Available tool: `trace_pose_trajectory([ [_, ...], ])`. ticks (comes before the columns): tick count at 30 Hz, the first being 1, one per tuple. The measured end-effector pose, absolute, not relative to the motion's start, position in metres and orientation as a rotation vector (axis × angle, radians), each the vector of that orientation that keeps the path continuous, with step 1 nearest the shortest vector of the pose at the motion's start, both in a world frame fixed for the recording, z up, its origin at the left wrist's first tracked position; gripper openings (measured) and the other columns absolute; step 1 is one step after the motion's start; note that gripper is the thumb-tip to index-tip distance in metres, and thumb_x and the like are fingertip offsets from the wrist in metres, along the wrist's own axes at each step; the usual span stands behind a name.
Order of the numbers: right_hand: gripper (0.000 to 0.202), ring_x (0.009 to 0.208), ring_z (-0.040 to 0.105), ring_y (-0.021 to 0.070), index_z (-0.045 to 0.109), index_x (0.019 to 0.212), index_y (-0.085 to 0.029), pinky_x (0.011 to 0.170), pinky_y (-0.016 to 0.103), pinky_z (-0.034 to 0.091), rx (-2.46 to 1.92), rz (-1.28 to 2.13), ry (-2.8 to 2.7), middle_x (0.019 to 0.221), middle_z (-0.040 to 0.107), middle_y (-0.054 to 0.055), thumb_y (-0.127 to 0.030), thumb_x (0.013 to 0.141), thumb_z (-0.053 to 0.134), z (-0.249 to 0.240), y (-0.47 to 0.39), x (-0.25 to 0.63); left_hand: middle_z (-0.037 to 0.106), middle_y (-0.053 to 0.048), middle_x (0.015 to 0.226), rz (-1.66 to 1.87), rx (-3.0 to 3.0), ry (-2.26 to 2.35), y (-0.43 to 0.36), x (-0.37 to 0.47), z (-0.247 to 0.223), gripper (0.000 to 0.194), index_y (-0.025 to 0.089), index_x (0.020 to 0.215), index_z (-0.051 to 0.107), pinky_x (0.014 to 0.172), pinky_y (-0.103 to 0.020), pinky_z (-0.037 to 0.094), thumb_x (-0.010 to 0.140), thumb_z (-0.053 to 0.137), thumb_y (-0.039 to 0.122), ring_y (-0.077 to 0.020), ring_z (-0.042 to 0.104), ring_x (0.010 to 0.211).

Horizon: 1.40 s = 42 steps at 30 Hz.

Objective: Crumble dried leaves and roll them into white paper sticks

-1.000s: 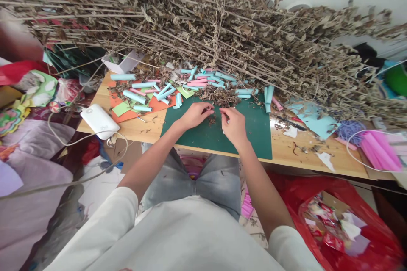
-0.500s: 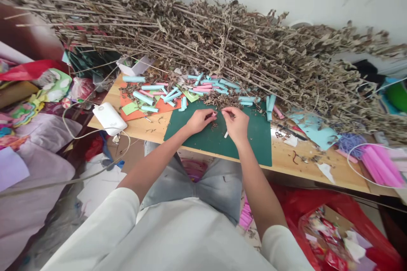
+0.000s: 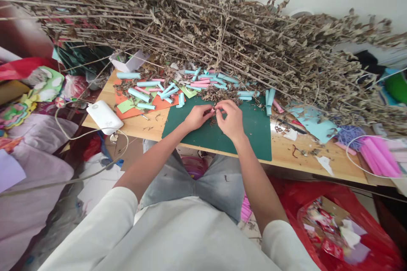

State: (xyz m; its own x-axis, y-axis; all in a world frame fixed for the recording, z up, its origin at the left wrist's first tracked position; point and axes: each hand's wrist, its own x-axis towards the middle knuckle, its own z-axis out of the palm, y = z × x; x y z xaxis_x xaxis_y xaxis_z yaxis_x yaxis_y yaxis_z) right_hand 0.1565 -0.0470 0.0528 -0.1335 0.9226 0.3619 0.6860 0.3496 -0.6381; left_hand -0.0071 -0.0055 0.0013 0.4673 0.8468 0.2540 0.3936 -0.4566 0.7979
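Observation:
Over the green cutting mat [image 3: 254,135], my left hand [image 3: 197,117] is closed on a small pink paper roll [image 3: 212,110]. My right hand [image 3: 230,119] meets it from the right, thumb and forefinger pinched at the roll's end; what they pinch is too small to make out. Just behind both hands lies a heap of crumbled dry leaves [image 3: 219,94]. Several blue paper rolls [image 3: 139,94] and pink paper rolls [image 3: 203,81] are scattered behind and to the left, partly on orange paper [image 3: 127,113].
Long dried stalks [image 3: 190,29] span the back of the wooden table [image 3: 152,129]. A white power bank [image 3: 104,115] with a cable sits at the left edge. Blue paper [image 3: 314,123], purple yarn [image 3: 349,135] and pink rolls [image 3: 378,156] lie right. A red bag [image 3: 292,199] stands below.
My right hand has moved left and its fingertips now meet my left hand at the pink roll. The white strip seen below my right hand is no longer visible. The view has shifted slightly.

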Motion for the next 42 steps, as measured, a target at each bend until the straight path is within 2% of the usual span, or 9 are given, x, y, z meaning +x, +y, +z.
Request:
trace_pose_trajectory([
  [5,0.039,0.09,0.064,0.0183,0.058,0.127,-0.023,0.079,0.033,0.056,-1.414,0.453,-1.897,0.116,0.064,0.009,-0.025,0.09,0.047,0.05,-0.047,0.156,0.059,0.0,0.071,0.843,2.062,1.051,-0.005,-0.007,0.002,0.021,0.015,0.08,0.06,0.062,-0.023,0.037,0.09,0.053,0.031,-0.0118,0.048,0.062],
  [10,0.028,0.095,0.066,0.0205,0.069,0.107,-0.021,0.088,0.036,0.055,-1.432,0.423,-1.935,0.109,0.069,0.008,-0.031,0.094,0.046,0.04,-0.043,0.156,0.059,0.0,0.07,0.849,2.082,1.064,-0.004,-0.007,0.0,0.017,0.015,0.08,0.06,0.062,-0.023,0.036,0.089,0.054,0.028,-0.0125,0.049,0.063],
  [14,0.026,0.097,0.066,0.0208,0.068,0.105,-0.021,0.087,0.034,0.053,-1.468,0.352,-1.944,0.109,0.07,0.009,-0.031,0.095,0.045,0.038,-0.048,0.156,0.059,0.001,0.07,0.852,2.079,1.06,-0.004,-0.007,0.001,0.018,0.015,0.081,0.062,0.062,-0.022,0.036,0.089,0.055,0.029,-0.0117,0.048,0.062],
  [21,0.026,0.105,0.063,0.0214,0.062,0.112,-0.021,0.084,0.032,0.052,-1.485,0.219,-1.992,0.125,0.062,0.011,-0.031,0.095,0.045,0.047,-0.052,0.154,0.06,0.0,0.07,0.875,2.067,1.04,-0.005,-0.008,0.002,0.016,0.014,0.085,0.063,0.062,-0.022,0.037,0.089,0.056,0.028,-0.0119,0.05,0.062],
  [26,0.024,0.104,0.063,0.0214,0.064,0.094,-0.021,0.081,0.031,0.052,-1.499,0.213,-2.037,0.121,0.063,0.011,-0.033,0.096,0.044,0.048,-0.053,0.153,0.059,0.0,0.069,0.861,2.074,1.073,-0.004,-0.008,0.002,0.016,0.015,0.086,0.064,0.063,-0.023,0.037,0.089,0.055,0.027,-0.0125,0.049,0.063],
  [29,0.022,0.098,0.063,0.0196,0.062,0.096,-0.021,0.082,0.03,0.052,-1.476,0.233,-1.958,0.113,0.064,0.011,-0.033,0.096,0.044,0.051,-0.056,0.155,0.059,0.001,0.07,0.855,2.057,1.059,-0.005,-0.007,0.003,0.02,0.015,0.085,0.064,0.063,-0.023,0.037,0.09,0.054,0.031,-0.0121,0.048,0.062],
  [32,0.02,0.095,0.063,0.0195,0.062,0.102,-0.023,0.082,0.031,0.052,-1.467,0.286,-1.937,0.114,0.063,0.01,-0.032,0.094,0.046,0.053,-0.056,0.153,0.06,0.0,0.071,0.854,2.067,1.054,-0.005,-0.008,0.003,0.019,0.015,0.084,0.064,0.063,-0.022,0.037,0.089,0.054,0.03,-0.0123,0.049,0.063],
  [37,0.017,0.086,0.063,0.0182,0.061,0.089,-0.02,0.077,0.03,0.052,-1.496,0.462,-1.801,0.101,0.065,0.009,-0.027,0.089,0.046,0.045,-0.039,0.142,0.059,0.001,0.069,0.862,2.054,1.062,-0.004,-0.008,0.003,0.019,0.014,0.08,0.062,0.063,-0.022,0.038,0.089,0.055,0.029,-0.0114,0.048,0.062],
  [42,0.023,0.075,0.065,0.0166,0.058,0.1,-0.018,0.071,0.029,0.052,-1.573,0.633,-1.47,0.089,0.068,0.006,-0.033,0.087,0.045,0.036,-0.03,0.151,0.059,0.001,0.069,0.844,2.032,1.073,-0.006,-0.006,0.006,0.025,0.014,0.081,0.062,0.063,-0.022,0.039,0.089,0.056,0.037,-0.0113,0.048,0.062],
])
